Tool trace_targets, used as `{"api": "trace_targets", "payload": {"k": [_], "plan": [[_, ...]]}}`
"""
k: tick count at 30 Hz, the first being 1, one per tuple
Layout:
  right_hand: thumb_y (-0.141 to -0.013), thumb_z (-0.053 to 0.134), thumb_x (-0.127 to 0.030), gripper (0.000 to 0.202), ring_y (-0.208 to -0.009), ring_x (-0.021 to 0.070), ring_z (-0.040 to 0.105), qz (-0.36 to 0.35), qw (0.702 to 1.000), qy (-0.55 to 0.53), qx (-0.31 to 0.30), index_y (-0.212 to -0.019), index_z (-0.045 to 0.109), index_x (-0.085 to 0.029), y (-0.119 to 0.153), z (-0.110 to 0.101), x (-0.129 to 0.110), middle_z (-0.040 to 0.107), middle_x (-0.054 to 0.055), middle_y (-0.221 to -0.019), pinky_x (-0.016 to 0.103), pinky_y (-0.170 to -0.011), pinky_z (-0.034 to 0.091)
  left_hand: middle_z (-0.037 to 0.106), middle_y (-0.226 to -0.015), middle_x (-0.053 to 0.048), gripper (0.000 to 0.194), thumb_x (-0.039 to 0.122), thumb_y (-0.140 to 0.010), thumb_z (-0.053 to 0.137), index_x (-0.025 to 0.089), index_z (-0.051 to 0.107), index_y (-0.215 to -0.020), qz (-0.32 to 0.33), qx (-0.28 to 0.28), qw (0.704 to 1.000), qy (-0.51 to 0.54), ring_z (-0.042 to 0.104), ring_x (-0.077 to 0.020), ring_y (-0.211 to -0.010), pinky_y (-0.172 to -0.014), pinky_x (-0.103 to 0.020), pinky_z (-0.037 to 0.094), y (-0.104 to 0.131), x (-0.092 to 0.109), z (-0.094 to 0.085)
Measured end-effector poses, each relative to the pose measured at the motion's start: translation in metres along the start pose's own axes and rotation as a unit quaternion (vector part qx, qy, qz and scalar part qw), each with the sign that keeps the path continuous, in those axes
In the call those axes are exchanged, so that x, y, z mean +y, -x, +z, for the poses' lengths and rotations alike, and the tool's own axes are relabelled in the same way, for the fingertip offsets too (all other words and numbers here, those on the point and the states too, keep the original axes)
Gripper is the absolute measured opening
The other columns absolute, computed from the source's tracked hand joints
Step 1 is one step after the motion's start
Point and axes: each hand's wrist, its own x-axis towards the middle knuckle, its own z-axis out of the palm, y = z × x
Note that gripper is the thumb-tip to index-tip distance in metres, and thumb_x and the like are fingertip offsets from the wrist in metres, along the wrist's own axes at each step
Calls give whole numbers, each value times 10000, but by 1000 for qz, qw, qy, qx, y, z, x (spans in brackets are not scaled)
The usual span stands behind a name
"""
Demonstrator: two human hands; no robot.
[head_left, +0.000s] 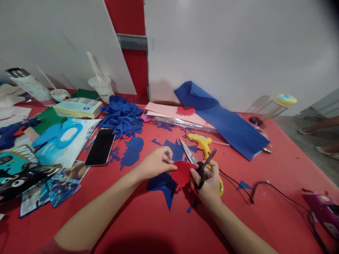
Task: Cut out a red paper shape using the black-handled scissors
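"What lay nearest the camera?"

"Two bare forearms (106, 204), slanting in from the lower left and lower right over a broad red table (127, 225)."

"And on it?"

"Right of centre, a long sheet of dark-blue, paper-like material (225, 123); below that, a yellow plastic glue gun (201, 141)."

"How were the hands?"

"Near the centre, the right hand (212, 185) was closed round black-handled steel scissors (188, 151), their blades spread, while its thumb seemed to press the right edge of a thin, rounded red cutout, paper-like (182, 174). The left hand (157, 160) pinched that cutout's left edge."

"So the cutout hung between them, just below the frame's centre. How would it have handled?"

"Light and limp, I judged; more likely to crease or tear than slip."

"Where was it best held?"

"By the outer rim, in a soft fingertip pinch, kept flat, with fingers clear of the blades."
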Motion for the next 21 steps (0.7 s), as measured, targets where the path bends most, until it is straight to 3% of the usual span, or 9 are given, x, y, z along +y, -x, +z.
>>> {"api": "trace_targets", "payload": {"k": [14, 21], "plan": [[-632, 707, -219, 392, -423, 76, 501, -3, 1000, 28, 1, -846, 379, -248, 1, 0, -1, 530, -102, -561, 177, -424, 409, 578, -517, 48, 256, 188, -640, 645, 187, 393, -687, 5, -10, 1000, -7, 567, -112, -503, -566, -246, 439, -2, -3, 0], [-647, 700, -223, 391, -401, 68, 452, 7, 999, 17, -33, -858, 372, -253, 1, -2, 4, 506, -101, -577, 177, -408, 366, 561, -529, 48, 230, 184, -644, 631, 185, 406, -694, 11, -27, 999, -24, 550, -105, -504, -546, -226, 415, -1, -3, 1]]}}
